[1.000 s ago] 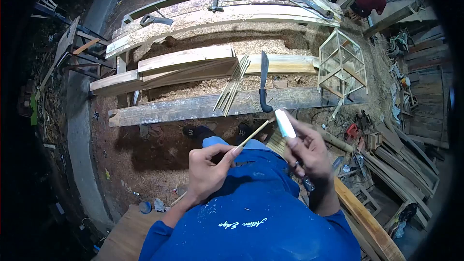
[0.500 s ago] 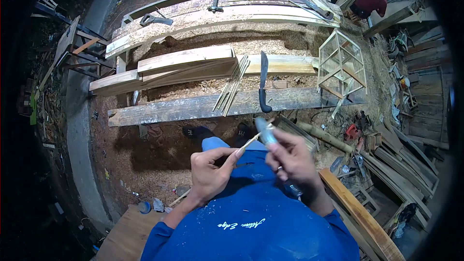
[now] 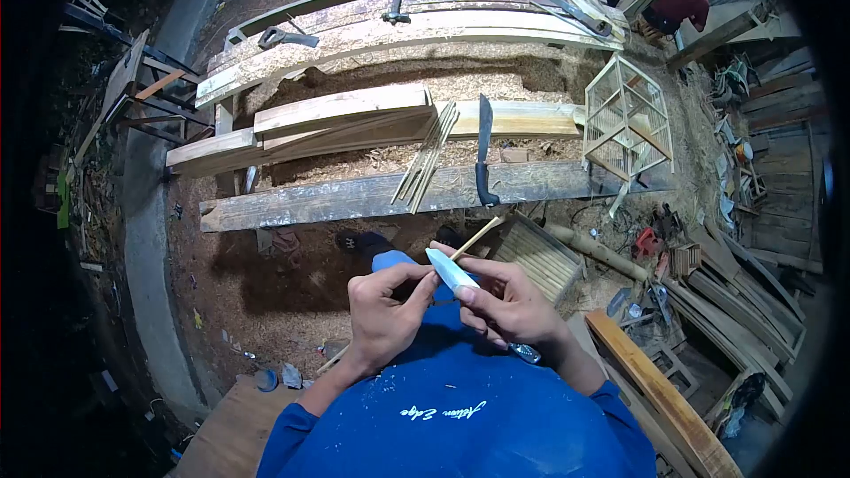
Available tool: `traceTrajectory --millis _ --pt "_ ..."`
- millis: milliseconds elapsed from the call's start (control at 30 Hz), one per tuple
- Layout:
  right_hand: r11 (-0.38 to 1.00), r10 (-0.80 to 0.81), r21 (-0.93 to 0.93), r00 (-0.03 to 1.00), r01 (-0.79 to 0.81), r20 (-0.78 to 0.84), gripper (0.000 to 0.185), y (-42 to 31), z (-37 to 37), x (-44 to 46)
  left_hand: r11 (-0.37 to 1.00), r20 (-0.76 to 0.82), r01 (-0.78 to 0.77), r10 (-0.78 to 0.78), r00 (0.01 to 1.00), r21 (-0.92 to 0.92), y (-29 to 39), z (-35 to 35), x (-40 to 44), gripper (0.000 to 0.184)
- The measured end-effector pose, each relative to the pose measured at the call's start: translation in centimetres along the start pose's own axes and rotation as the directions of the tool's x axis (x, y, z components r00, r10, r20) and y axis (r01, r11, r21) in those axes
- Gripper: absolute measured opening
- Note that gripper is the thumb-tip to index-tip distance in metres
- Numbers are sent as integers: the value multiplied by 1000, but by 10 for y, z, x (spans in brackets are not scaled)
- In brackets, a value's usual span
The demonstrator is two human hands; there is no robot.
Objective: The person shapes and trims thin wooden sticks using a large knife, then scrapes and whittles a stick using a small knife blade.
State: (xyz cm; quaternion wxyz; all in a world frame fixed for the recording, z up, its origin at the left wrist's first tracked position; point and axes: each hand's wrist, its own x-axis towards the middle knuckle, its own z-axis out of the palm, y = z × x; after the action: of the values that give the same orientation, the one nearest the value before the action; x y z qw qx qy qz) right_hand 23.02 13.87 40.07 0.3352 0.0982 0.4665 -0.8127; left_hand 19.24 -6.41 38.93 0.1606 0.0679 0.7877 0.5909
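Note:
My left hand (image 3: pixel 387 312) pinches the lower end of a thin bamboo stick (image 3: pixel 478 236) between thumb and fingertips. The stick slants up to the right, away from my body. In my right hand (image 3: pixel 515 303) is a knife (image 3: pixel 449 269), its pale blade pointing up and left across the stick, close to my left fingertips. The knife's handle end sticks out below my right palm. Beyond my hands, a loose bundle of thin bamboo sticks (image 3: pixel 427 159) leans across the planks. To its right lies a machete (image 3: pixel 483 146), its black handle towards me.
A small wooden slatted frame (image 3: pixel 625 128) stands on the weathered front plank (image 3: pixel 354 197). Further back, a handsaw (image 3: pixel 288 38) and a hammer (image 3: pixel 396 2) lie on shaving-covered boards. A slatted crate (image 3: pixel 538 257) and stacked timber (image 3: pixel 664 394) are at my right; another person (image 3: pixel 680 4) is far right.
My right hand has drawn the knife down and left towards my left fingertips. The stick now points further up and right. My left hand stays nearly in place.

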Motion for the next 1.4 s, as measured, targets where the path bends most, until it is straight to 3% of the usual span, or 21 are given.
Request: traceTrajectory --millis 267,333,400,433,500,600,667,933,1200,1333,1400 --pt "1000 -17 -10 992 16 -128 51 0 4 -11 998 11 -16 16 1000 58 4 4 -1 9" --pt "934 -289 -310 882 175 -372 50 22 -20 -10 994 -20 -67 69 997 86 1 2 -4 10" --pt "925 -353 -150 645 348 -678 47 -2 -61 -33 997 -49 -18 22 999 68 -2 -9 -13 11" --pt "924 -355 -150 647 351 -674 47 -12 -56 -36 998 -85 32 -28 996 48 -5 -13 -16 12" --pt "948 -316 -209 789 240 -527 48 -24 -40 -50 997 -63 70 -69 996 10 -7 -7 -12 13" --pt "964 -234 -199 920 177 -314 56 -21 -24 -32 995 -14 86 -86 996 -45 -3 0 -4 18" --pt "983 -185 -34 947 183 -262 56 -15 -15 -22 979 -1 186 -187 982 -80 -2 -2 -2 20" --pt "941 -263 160 942 298 -209 60 -7 -11 -13 983 41 180 -178 983 -45 -7 -3 -4 22" --pt "972 -175 131 974 194 -144 54 -7 -8 -1 982 76 187 -184 980 -31 -2 -5 -2 26" --pt "959 -208 164 967 231 -148 51 -7 -8 0 965 145 252 -239 960 -76 3 -6 0 24" --pt "942 -251 164 939 293 -235 52 -7 -6 4 961 170 252 -232 958 -112 2 -6 0 23"
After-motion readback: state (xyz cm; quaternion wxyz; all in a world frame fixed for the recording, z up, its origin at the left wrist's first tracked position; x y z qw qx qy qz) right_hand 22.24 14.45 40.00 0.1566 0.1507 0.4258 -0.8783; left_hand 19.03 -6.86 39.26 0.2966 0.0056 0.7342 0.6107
